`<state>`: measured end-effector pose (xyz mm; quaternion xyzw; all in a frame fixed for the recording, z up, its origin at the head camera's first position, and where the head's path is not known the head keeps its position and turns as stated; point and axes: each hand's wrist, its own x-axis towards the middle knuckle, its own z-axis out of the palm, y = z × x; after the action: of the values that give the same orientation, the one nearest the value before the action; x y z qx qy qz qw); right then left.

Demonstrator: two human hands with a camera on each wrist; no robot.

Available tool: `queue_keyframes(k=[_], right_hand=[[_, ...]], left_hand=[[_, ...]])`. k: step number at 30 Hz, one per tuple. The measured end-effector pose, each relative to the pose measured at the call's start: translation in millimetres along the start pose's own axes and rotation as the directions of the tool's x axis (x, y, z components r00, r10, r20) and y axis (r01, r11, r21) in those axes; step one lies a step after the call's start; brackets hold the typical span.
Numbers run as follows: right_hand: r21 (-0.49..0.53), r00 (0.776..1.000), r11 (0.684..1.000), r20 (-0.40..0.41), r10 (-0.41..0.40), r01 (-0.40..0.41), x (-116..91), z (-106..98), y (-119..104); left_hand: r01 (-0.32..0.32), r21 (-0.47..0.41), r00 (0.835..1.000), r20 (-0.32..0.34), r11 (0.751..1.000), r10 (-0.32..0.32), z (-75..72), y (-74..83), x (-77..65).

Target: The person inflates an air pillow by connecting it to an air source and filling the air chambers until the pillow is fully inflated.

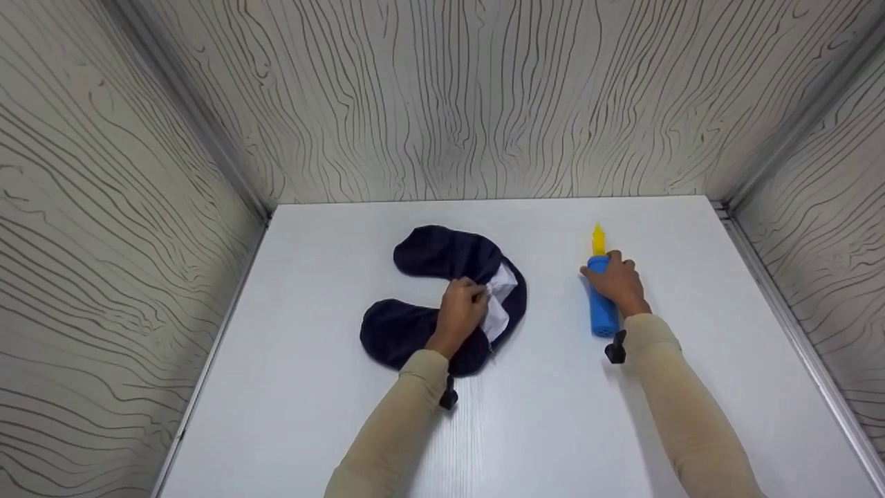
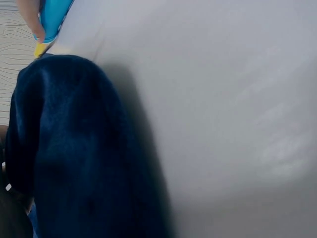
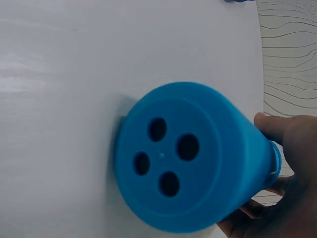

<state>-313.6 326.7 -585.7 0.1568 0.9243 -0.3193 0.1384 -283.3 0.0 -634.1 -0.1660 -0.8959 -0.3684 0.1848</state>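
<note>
A dark navy, U-shaped pillow (image 1: 397, 332) lies on the white desk (image 1: 297, 415), left of its middle, with the gap of the U facing the left edge. Its cloth looks soft and plush, with a slight sheen on the folds in the left wrist view. Along the curve on the right, crumpled white material (image 1: 496, 321) shows between two dark parts of the cover, and the left hand (image 1: 462, 310), fingers curled, pinches it there.

To the right of the pillow and well apart from it, a bright blue pump (image 1: 603, 315) lies between the pillow and the desk's right edge, its pointed yellow nozzle (image 1: 598, 242) turned to the far edge. The pump is a smooth cylinder; its near end is a round, flat face with four dark holes (image 3: 170, 184) set about a small central bump. The right hand (image 1: 619, 282) grips the pump near the nozzle end, the thumb on its left side
</note>
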Motion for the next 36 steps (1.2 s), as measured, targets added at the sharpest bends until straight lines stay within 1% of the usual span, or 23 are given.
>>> queue_keyframes(k=[9, 17, 24, 30, 36], right_hand=[[-0.018, 0.996, 0.998, -0.062, -0.067, 0.066, 4.6, 5.8, 3.5], [-0.024, 0.996, 0.997, -0.061, -0.071, 0.069, 1.7, 4.4, 1.6], [-0.016, 0.994, 0.997, -0.075, -0.083, 0.082, 2.4, 5.0, 3.4], [0.004, 0.987, 0.993, -0.110, -0.117, 0.118, 4.5, 4.8, 3.7], [0.021, 0.988, 0.993, -0.110, -0.112, 0.115, 3.3, 6.0, 3.2]], left_hand=[[0.017, 0.011, 1.000, 0.014, 1.000, -0.017, -2.0, 0.4, -0.4], [0.028, -0.001, 0.999, 0.020, 1.000, -0.028, -1.6, 1.5, -0.5], [0.013, -0.002, 1.000, 0.011, 1.000, -0.013, -1.7, -0.3, -0.5], [0.013, -0.001, 1.000, 0.008, 1.000, -0.013, -2.2, -0.5, 0.0], [0.001, -0.008, 1.000, 0.015, 1.000, -0.001, -3.5, -0.4, -0.4]])
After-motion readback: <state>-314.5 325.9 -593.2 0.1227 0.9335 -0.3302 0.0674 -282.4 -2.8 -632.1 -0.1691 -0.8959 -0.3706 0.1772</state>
